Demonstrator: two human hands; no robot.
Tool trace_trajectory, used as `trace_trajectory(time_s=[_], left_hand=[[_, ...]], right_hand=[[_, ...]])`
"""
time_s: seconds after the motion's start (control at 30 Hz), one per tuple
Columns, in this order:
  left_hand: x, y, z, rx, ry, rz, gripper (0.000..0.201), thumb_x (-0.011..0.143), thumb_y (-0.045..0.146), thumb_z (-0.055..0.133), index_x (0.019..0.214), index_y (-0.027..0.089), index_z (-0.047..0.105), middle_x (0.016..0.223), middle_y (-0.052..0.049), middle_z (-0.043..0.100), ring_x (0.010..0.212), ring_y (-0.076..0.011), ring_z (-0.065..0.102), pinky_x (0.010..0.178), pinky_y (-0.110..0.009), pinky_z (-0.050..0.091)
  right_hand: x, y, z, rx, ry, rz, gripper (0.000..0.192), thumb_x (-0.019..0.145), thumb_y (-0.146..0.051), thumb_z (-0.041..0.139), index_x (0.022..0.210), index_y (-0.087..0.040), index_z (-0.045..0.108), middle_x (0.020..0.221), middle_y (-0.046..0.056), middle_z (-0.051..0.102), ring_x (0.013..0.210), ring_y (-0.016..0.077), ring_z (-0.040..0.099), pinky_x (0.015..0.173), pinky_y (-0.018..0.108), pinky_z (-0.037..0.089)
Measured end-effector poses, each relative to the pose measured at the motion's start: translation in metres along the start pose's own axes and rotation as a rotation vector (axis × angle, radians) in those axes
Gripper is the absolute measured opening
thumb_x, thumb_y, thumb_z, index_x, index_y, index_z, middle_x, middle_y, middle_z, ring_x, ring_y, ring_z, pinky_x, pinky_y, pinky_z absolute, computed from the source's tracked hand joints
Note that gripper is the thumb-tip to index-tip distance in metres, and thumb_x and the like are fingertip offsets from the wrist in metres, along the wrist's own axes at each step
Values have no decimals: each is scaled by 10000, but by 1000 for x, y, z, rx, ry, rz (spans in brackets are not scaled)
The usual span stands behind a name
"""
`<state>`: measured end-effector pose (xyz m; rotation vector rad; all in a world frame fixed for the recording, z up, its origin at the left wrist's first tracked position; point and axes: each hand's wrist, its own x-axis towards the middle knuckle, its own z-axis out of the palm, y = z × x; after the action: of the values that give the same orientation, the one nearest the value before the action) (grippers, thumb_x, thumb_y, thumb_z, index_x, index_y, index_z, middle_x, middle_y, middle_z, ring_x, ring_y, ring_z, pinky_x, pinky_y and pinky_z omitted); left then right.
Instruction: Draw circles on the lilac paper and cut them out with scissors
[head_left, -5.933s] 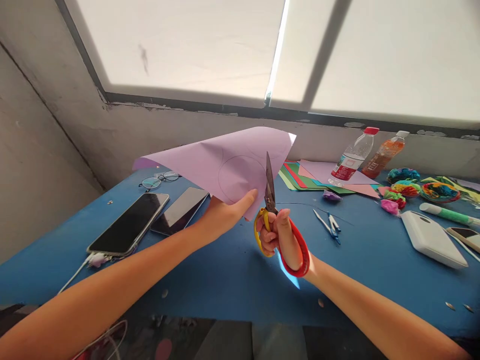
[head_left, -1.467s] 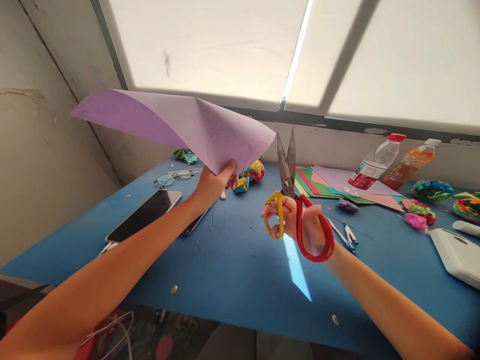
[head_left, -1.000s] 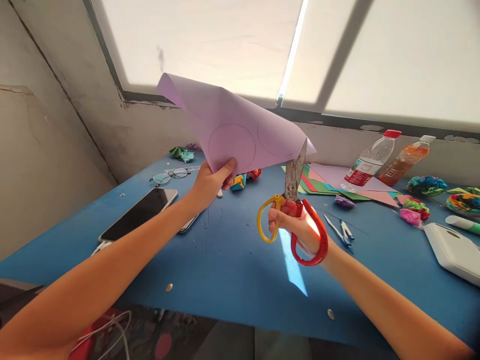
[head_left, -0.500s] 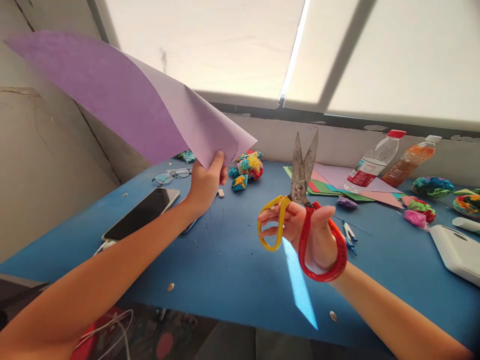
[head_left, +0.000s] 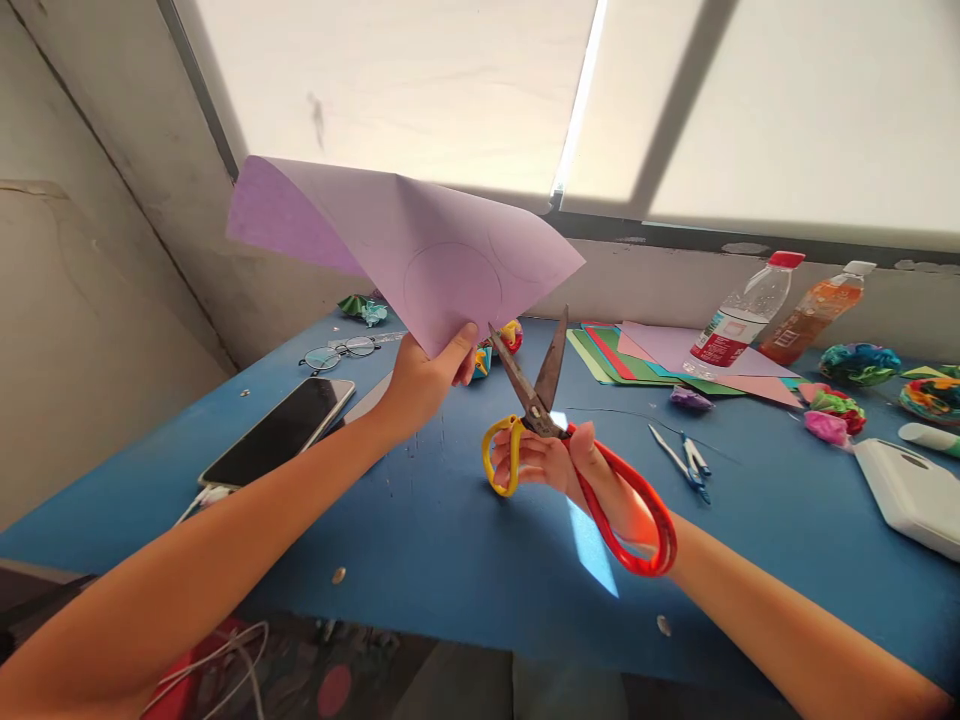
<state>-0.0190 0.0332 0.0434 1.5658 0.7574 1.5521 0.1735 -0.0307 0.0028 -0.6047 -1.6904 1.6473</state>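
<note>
A sheet of purple paper [head_left: 450, 230] with drawn circles on it is raised above the table, its left side curling over. My left hand [head_left: 431, 380] pinches its lower corner between thumb and fingers. In my right hand [head_left: 570, 465] is a pair of scissors [head_left: 534, 410] with one yellow and one red handle; my fingers and thumb go through the loops. The blades stand apart and point up, the left tip close to the paper's lower edge beside my left thumb. Whether that tip touches the paper I cannot tell.
On the blue table [head_left: 450, 570] lie a phone [head_left: 281, 430], glasses [head_left: 339, 352], a compass [head_left: 686, 460] and a stack of coloured paper [head_left: 630, 360]. Two bottles [head_left: 742, 315] stand at the back right. Crumpled paper flowers [head_left: 859, 365] and a white device [head_left: 911, 495] lie at the right.
The purple paper has swung right and turned more of its drawn side toward me. My right hand has brought the scissors left and down, closer to the paper, with the blades wider apart.
</note>
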Motion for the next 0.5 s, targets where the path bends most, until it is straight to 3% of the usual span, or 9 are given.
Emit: trace_trajectory(time_s=[0.1, 0.33, 0.5], left_hand=[[-3, 4, 3, -32, -41, -11, 259, 847, 300, 607, 633, 172, 534, 531, 19, 501, 453, -85, 449, 445, -229, 362], [-1, 5, 3, -86, 23, -5, 201, 828, 246, 611, 657, 176, 532, 532, 32, 465, 470, -88, 443, 441, -229, 338], [-6, 8, 5, -60, -85, -20, 254, 855, 245, 584, 623, 169, 515, 540, 24, 462, 486, -93, 452, 454, -240, 343]], right_hand=[[-1, -3, 1, -5, 23, 17, 718, 764, -826, 351, 1102, -241, 593, 1136, 116, 559, 994, 251, 580, 854, 392, 448], [-1, -5, 5, -9, 110, 24, 686, 742, -833, 385, 1027, -253, 616, 1082, 113, 576, 969, 262, 576, 820, 389, 450], [0, -5, 7, 10, 139, 14, 696, 726, -842, 403, 997, -234, 608, 1032, 103, 589, 950, 262, 594, 846, 409, 454]])
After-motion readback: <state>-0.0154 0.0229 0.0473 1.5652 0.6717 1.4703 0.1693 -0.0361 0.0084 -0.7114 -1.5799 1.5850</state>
